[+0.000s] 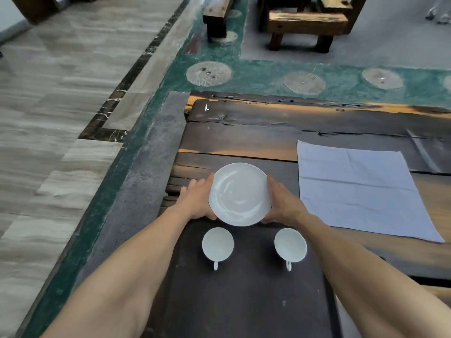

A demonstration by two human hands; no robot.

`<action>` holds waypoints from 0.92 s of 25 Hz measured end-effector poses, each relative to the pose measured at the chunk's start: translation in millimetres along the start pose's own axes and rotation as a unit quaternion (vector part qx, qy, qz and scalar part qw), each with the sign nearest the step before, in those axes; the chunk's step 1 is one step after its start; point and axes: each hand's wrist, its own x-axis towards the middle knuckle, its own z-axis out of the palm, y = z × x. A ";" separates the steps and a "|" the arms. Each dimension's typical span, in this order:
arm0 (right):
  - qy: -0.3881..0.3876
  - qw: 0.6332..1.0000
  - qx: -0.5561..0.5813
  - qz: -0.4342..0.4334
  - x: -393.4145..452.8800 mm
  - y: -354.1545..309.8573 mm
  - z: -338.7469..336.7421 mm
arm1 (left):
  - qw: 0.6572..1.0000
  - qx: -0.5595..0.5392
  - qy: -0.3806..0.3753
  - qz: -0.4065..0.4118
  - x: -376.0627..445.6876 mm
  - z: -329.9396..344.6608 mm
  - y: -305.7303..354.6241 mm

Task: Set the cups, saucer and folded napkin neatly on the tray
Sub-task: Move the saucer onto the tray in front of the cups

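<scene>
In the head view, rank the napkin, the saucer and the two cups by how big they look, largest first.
1. Napkin, spread flat on the table, by far the largest.
2. Saucer, held by the left hand and right hand.
3. Left cup and right cup: they look alike, so no ranking between them.

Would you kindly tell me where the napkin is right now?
In the head view, the napkin lies spread flat on the wooden table, off the dark tray, to the right of the saucer and the right hand.
</scene>
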 end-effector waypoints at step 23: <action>-0.063 0.998 -0.009 -0.002 -166.9 -20.2 117.3 | 0.995 -0.059 -0.013 -0.085 -209.8 106.5 -8.5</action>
